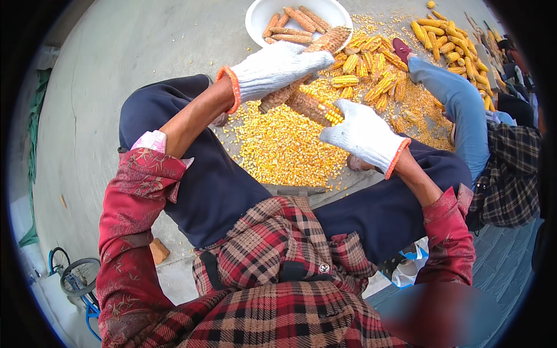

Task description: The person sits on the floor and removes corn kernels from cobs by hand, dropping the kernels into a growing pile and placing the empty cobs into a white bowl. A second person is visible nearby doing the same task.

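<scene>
My left hand (pixel 278 69), in a white knit glove with an orange cuff, grips a corncob (pixel 333 40) stripped of kernels. One end of this cob sticks out past the fingers towards the basin; the other shows below the palm. In a matching glove, my right hand (pixel 367 135) holds a mostly bare ear of corn (pixel 309 106), with a few yellow kernels left at the end near the thumb. The two cobs meet or cross just below my left hand; whether they touch is hard to tell. Beneath both hands spreads a heap of loose corn kernels (pixel 291 150).
A white basin (pixel 252 19) beyond my left hand holds several bare cobs (pixel 300 19). Partly shelled ears (pixel 378 65) lie to its right, and a pile of full ears (pixel 457 48) farther right. A person's jeans-clad leg (pixel 457 91) is close on my right.
</scene>
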Tool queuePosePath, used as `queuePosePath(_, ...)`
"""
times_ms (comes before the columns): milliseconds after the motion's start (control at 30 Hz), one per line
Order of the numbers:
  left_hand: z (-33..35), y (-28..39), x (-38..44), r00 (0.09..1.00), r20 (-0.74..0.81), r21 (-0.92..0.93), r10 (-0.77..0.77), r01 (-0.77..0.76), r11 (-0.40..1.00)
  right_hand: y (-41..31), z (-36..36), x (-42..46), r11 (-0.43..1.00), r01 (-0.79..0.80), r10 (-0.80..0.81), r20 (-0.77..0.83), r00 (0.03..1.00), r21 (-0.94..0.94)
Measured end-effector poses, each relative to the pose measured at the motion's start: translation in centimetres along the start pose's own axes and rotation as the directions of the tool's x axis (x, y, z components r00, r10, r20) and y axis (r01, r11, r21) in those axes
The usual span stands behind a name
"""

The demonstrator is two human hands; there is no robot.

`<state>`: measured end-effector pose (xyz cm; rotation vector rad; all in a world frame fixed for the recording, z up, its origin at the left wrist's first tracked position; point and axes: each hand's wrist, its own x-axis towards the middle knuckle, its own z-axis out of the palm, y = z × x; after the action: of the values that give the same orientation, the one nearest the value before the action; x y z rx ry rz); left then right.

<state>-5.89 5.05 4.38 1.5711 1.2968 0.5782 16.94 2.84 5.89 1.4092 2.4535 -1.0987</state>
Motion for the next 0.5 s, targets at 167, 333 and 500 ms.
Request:
queuePosePath(167, 1.2, 1.3, -0.7, 0.978, 0.140, 0.287, -0.153, 0.107, 0.952, 1.4, 0.5, -0.1, 0.989, 0.022, -0.016, -0.046, 0.999, 0.143)
queuePosePath(333, 1.8, 0.8, -1.3, 0.996, -0.028, 0.199, 0.088, -0.080, 0.977, 0.4, -1.6, -1.8, 0.268, -0.406, 0.053, 0.408, 0.912, 0.874)
queuePosePath(500, 0.4, 2.8, -1.7, 0.986, -0.137, 0.020, 0.098, -0.096, 0.995, 0.4, -1.2, -1.9, 0.487, -0.345, 0.085, 0.350, 0.933, 0.802)
